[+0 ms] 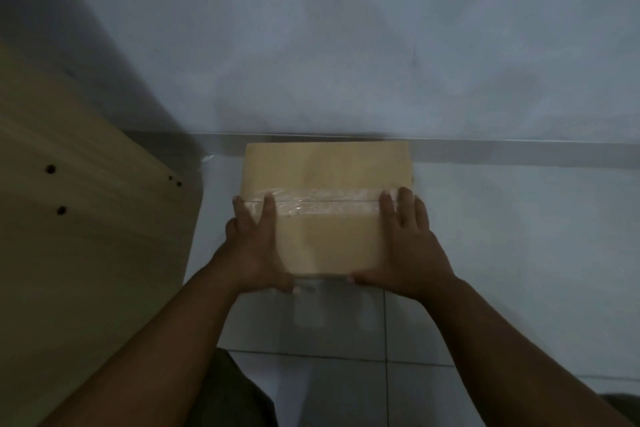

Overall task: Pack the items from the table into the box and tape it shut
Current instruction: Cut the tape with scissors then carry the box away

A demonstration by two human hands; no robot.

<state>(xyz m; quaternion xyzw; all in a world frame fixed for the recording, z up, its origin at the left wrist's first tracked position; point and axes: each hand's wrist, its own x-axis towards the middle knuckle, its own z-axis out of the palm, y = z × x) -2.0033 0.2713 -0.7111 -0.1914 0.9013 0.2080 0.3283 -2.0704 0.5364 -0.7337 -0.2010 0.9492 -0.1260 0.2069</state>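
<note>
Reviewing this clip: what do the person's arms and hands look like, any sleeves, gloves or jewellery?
Both forearms are bare to the frame edge, with no sleeves showing. The left hand and right hand wear no gloves; no rings or watch are visible in the dim light.

— Left of the fingers (268, 208)?
— Pale wooden panel (86, 218), wide, grain running lengthwise. Small dark holes (51, 169) drilled in it, two to the far left and a pair nearer the fingers. Standing or lying, impossible to tell.
— Beyond the fingertips?
— Grey-white wall (346, 45), bare, faintly smudged, shadowed toward the upper left. Along its foot, a grey skirting strip (519, 151), running off to the right.
— Right of the fingers, and below?
— Pale tiled floor (519, 253), glossy. Dark grout lines (384, 322) crossing on the near side of the fingers. Nearest of all, at the bottom edge, dark olive cloth (235, 392), probably a trouser leg.
</note>
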